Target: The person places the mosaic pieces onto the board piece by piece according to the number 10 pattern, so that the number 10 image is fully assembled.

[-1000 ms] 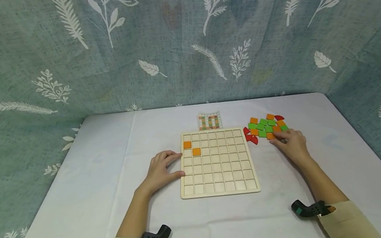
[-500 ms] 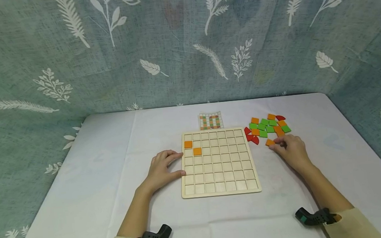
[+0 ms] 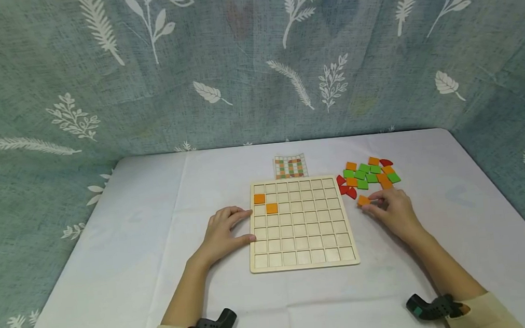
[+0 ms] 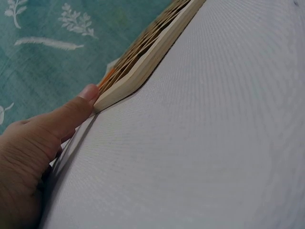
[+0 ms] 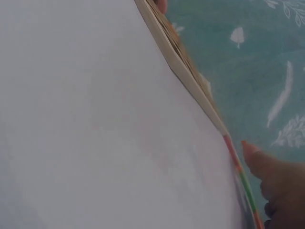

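My right hand (image 3: pixel 394 214) pinches an orange square tile (image 3: pixel 363 200) between thumb and fingertips, just right of the wooden grid board (image 3: pixel 301 244). In the right wrist view the thumb (image 5: pixel 267 164) shows at the right edge. My left hand (image 3: pixel 219 234) touches the board's left side, fingers and thumb spread apart. In the left wrist view its thumb (image 4: pixel 71 114) lies at the rim by the near corner. Two orange tiles sit in the grid's upper left cells, one (image 3: pixel 259 199) in the second row and the other (image 3: pixel 271 208) one cell diagonally below.
Right of the board lies a loose group of green square tiles (image 3: pixel 372 178), orange square tiles (image 3: pixel 350 166) and red quarter-round pieces (image 3: pixel 351 193). A small card with a coloured grid pattern (image 3: pixel 290 167) lies behind the board. White cloth (image 3: pixel 90 283) covers the table; a leaf-print curtain (image 3: pixel 255 81) hangs behind.
My right hand has drawn an orange tile out of the loose group, leftward and toward me, nearer the board. The left hand stays at the board's edge.
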`<move>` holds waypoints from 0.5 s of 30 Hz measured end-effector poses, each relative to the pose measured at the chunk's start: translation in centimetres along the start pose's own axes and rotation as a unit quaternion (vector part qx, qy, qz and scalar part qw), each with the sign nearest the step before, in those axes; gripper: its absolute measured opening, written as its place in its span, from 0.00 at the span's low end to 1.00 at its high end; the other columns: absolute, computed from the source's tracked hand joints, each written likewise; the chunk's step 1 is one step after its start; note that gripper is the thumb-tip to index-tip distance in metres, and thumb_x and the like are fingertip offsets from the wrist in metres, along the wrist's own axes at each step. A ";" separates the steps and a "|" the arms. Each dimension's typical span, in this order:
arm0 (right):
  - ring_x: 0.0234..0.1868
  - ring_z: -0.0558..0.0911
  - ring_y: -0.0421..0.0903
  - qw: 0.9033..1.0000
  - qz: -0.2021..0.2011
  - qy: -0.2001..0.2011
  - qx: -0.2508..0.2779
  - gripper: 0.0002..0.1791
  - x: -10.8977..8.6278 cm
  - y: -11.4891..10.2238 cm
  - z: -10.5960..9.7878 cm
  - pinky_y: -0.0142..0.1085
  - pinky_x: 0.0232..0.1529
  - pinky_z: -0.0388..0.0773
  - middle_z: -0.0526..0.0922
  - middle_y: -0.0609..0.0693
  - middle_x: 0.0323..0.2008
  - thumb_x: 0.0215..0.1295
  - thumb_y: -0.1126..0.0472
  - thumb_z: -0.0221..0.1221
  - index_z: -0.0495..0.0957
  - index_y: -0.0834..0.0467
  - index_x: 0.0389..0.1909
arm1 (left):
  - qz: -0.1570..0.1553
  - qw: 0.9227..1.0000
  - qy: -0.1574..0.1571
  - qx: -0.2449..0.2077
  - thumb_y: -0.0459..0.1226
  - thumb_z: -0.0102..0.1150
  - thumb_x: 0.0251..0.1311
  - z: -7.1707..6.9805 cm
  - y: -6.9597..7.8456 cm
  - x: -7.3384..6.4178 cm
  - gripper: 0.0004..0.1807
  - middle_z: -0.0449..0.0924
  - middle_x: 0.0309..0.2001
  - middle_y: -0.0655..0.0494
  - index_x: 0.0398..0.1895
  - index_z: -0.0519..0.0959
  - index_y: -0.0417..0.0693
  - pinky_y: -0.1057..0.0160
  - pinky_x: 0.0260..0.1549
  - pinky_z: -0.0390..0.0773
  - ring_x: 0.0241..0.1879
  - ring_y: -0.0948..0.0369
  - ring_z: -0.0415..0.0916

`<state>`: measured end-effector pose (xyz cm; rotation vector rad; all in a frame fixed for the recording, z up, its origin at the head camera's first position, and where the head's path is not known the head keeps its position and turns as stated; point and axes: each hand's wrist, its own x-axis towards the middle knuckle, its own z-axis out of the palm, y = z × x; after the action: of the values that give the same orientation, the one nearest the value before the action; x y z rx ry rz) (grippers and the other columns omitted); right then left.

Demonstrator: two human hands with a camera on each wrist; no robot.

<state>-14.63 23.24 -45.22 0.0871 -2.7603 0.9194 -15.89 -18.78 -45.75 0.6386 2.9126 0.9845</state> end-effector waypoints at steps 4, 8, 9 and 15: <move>0.38 0.67 0.51 0.999 -0.034 0.008 0.010 0.17 -0.1 -0.8 0.3 0.44 0.42 0.60 0.74 0.55 0.30 0.51 0.59 0.70 0.80 0.64 0.39 | 0.003 1.000 0.002 -0.001 0.55 0.69 0.47 0.1 0.0 0.0 0.35 0.69 0.57 0.54 0.61 0.74 0.56 0.49 0.61 0.53 0.61 0.53 0.60; 0.37 0.67 0.51 0.998 -0.056 0.014 0.021 0.18 -0.2 -1.7 0.5 0.44 0.41 0.59 0.73 0.53 0.29 0.49 0.60 0.71 0.80 0.63 0.38 | 0.002 1.000 0.000 -0.001 0.55 0.69 0.47 0.1 -0.1 0.1 0.35 0.69 0.57 0.55 0.61 0.74 0.57 0.50 0.61 0.53 0.62 0.54 0.60; 0.37 0.67 0.51 0.998 -0.061 0.016 0.024 0.18 -0.2 -1.9 0.6 0.44 0.41 0.59 0.73 0.53 0.29 0.48 0.60 0.72 0.80 0.64 0.38 | 0.002 1.000 0.000 0.000 0.55 0.69 0.47 0.1 -0.1 0.1 0.35 0.69 0.57 0.55 0.61 0.74 0.57 0.50 0.61 0.53 0.62 0.54 0.60; 0.36 0.67 0.49 0.995 -0.087 0.020 0.034 0.18 -0.1 -2.7 1.2 0.42 0.41 0.59 0.73 0.52 0.27 0.46 0.61 0.73 0.80 0.64 0.37 | 0.001 1.000 -0.001 0.001 0.54 0.69 0.47 0.1 -0.1 0.0 0.36 0.69 0.57 0.54 0.61 0.74 0.57 0.50 0.61 0.53 0.62 0.54 0.60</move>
<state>-14.45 20.34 -44.63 0.3117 -2.6347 0.9574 -15.97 -18.82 -45.87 0.6418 2.9122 0.9818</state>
